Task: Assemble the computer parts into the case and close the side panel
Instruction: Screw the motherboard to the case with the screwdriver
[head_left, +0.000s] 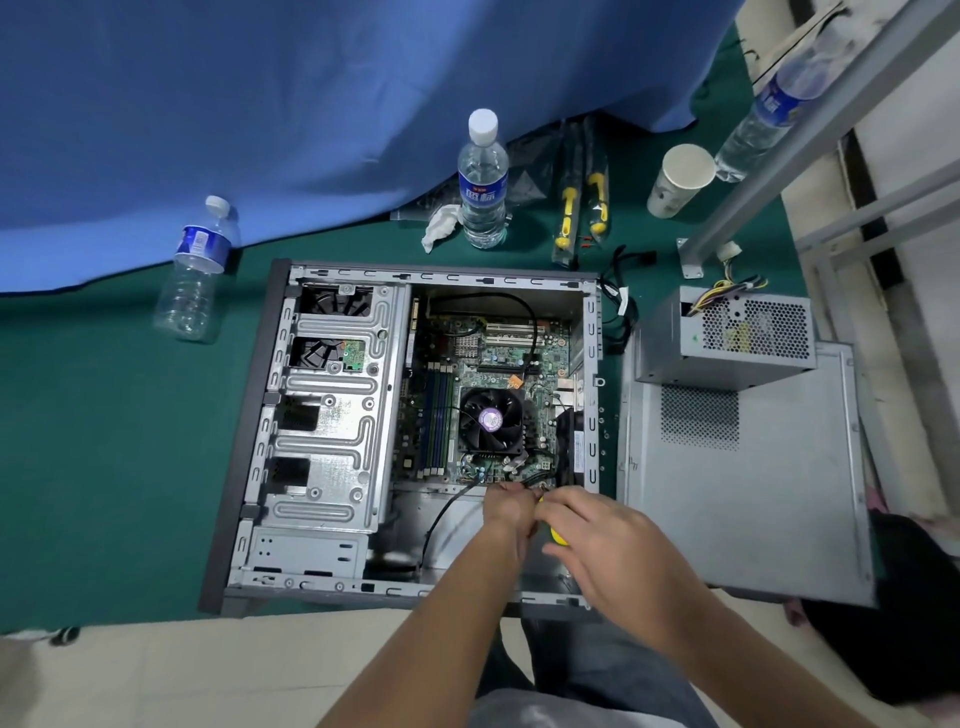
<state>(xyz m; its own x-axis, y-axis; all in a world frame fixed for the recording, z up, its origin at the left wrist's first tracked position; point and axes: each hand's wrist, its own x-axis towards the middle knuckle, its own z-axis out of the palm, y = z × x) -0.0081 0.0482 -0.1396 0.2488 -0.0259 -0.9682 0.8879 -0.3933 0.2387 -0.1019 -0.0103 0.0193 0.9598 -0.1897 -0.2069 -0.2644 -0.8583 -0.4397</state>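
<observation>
- Steel case (332, 415), open side up, on green-covered bench (104, 441); green motherboard (483, 395) inside.
- Right hand (608, 551) fingers curled round yellow-handled screwdriver (555, 535) at board's near edge.
- Left hand (506, 512) there too; grip cannot tell.
- Perforated grey side panel (748, 493) right, boxy power supply (727, 338) on it.

An open computer case (415, 436) lies on a green worktop (104, 415) at frame centre, its motherboard (483, 395) and CPU fan (491, 420) exposed. Both hands work at the board's lower edge: the right hand (608, 545) grips a yellow-handled screwdriver (558, 537), the left hand (506, 512) just beside it. At right, a power supply (727, 338) rests on the detached side panel (743, 488).
</observation>
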